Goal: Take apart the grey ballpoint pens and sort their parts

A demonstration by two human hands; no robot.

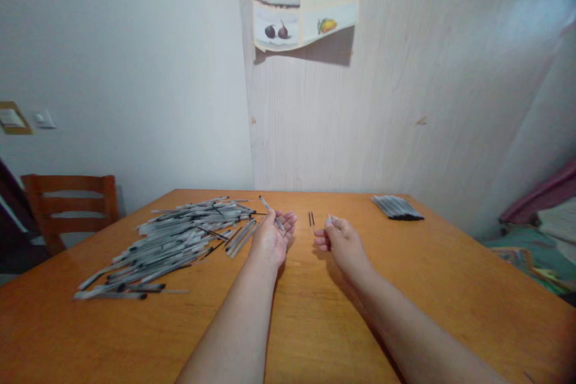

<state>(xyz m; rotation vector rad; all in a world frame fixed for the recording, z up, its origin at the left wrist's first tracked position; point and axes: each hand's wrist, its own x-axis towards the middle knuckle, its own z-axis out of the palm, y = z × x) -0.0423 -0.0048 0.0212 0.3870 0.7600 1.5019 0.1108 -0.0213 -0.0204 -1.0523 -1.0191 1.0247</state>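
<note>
My left hand (275, 239) is turned palm up, with a clear-barrelled pen (266, 204) lying across it under the thumb. The pen's dark end points up and away to the left. My right hand (339, 242) is closed in a pinch on a small whitish, see-through piece (331, 219), whose kind I cannot make out. Between the hands, two thin dark-ended sticks like pen refills (311, 218) lie side by side on the table. Left of my left hand spreads a loose heap of clear pens with black ends (180, 243).
A neat row of clear pens with black ends (396, 207) lies at the back right of the wooden table (310, 324). A wooden chair (72, 204) stands at the left. Behind the table is a wall with a fruit picture sheet (306, 3).
</note>
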